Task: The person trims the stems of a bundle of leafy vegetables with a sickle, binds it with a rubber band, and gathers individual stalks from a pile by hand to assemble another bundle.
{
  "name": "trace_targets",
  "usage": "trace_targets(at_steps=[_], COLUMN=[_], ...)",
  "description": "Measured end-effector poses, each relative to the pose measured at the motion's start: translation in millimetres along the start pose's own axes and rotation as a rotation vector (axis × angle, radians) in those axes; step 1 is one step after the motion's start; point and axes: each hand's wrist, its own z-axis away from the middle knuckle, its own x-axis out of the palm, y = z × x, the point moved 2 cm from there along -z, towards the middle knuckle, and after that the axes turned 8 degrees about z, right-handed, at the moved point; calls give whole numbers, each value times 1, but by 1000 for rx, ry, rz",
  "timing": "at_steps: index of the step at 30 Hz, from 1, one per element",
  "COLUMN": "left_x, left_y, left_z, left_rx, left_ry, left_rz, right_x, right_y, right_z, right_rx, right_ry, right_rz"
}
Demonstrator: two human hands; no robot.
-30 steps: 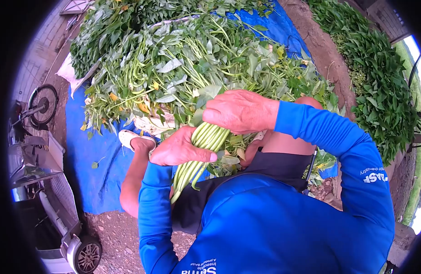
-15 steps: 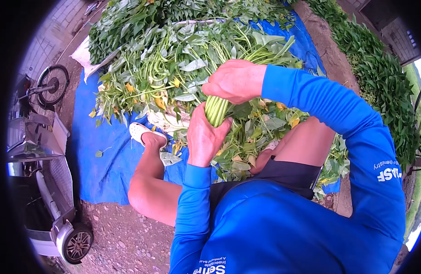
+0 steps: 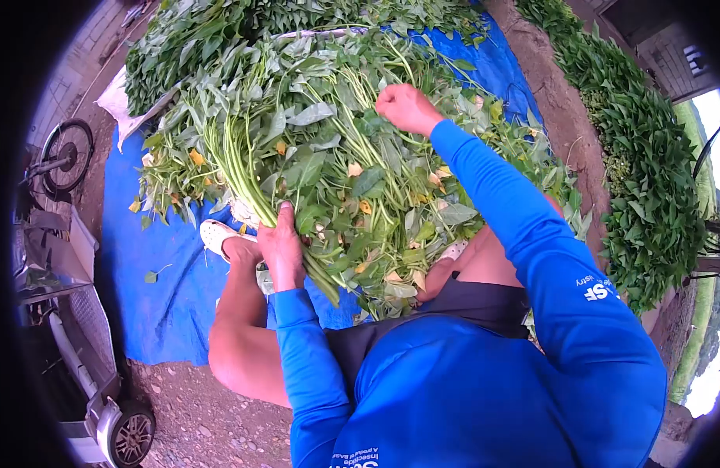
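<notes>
My left hand (image 3: 282,243) is wrapped round a bundle of long green stems (image 3: 247,183), whose leafy ends lie up and to the left on the pile. The cut ends stick out below the hand, toward my lap. My right hand (image 3: 407,108) is over the upper middle of the leafy heap (image 3: 360,164), its fingers curled; whether they pinch a stem is too small to tell. Loose stems and some yellow leaves lie between the two hands.
Under the heap is a blue tarp (image 3: 161,288). Bundled greens (image 3: 648,187) stand in a long row at the right. A silver vehicle part with a wheel (image 3: 132,437) and another wheel (image 3: 66,157) are at the left. My sandalled foot (image 3: 216,236) rests on the tarp.
Both hands were together on the upright bundle; now they are apart. My left hand has moved down and left with stems, and my right hand has let go and moved up over the heap.
</notes>
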Motion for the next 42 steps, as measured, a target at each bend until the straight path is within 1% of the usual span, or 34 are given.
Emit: trace_targets(at_steps=[1, 2, 4, 7, 10, 11, 14, 15, 18, 22, 23, 26, 27, 29, 30, 31, 32, 33, 34, 36, 37, 39, 41, 42], left_x=[2, 2, 2, 4, 10, 16, 13, 17, 20, 9, 7, 5, 4, 5, 6, 5, 9, 15, 18, 21, 21, 11, 7, 7], left_y=[-6, -13, -27, -36, -32, -30, -48, -44, -43, -45, -47, -51, -53, -51, -50, -54, -52, -49, -45, -37, -35, -58, -60, -59], left_z=[-6, -10, -16, -13, -3, -1, -10, -6, -1, -1, -2, -4, -4, -3, -2, -5, -4, -1, 2, 10, 14, 1, -3, 0], left_rx=[-6, -8, -77, -133, -152, -126, -206, -237, -265, -412, -415, -424, -430, -410, -399, -372, -342, -313, -284, -316, -334, -273, -240, -243], left_ry=[27, 58, 52, 36, 37, 20, 52, 50, 9, -39, -55, -70, -68, -65, -64, -100, -94, -88, -79, -114, -134, -190, -263, -239], left_rz=[3, 5, 20, 18, -15, 38, 88, 117, 176, 302, 329, 366, 367, 376, 382, 382, 396, 409, 421, 430, 434, 391, 344, 362], right_x=[55, 86, 120, 142, 141, 136, 121, 126, 135, 142, 145, 105, 108, 95, 93, 89, 89, 87, 94, 96, 109, 140, 139, 136], right_y=[35, 49, 55, 52, 46, 44, 20, 21, 27, 48, 55, 16, 11, -39, -60, -78, -90, -100, -103, -109, -105, -89, -85, -88], right_z=[24, 31, 52, 58, 59, 58, 54, 55, 48, 28, 24, 50, 55, 90, 109, 130, 145, 158, 168, 183, 184, 181, 178, 179], right_rx=[66, 112, 314, 327, 287, 185, 315, 313, 403, 359, 314, 220, 115, 120, 115, 22, 23, 9, 29, 39, 31, 10, 7, 9], right_ry=[-200, -213, -89, 87, 310, 372, -134, -104, -87, -118, -67, 45, 93, -309, -502, -534, -557, -521, -507, -422, -344, -171, -185, -197], right_rz=[-39, 113, 55, 107, 176, 121, 26, 93, 129, 144, 90, 140, 74, -372, -420, -370, -287, -253, -370, -441, -581, -848, -902, -932])
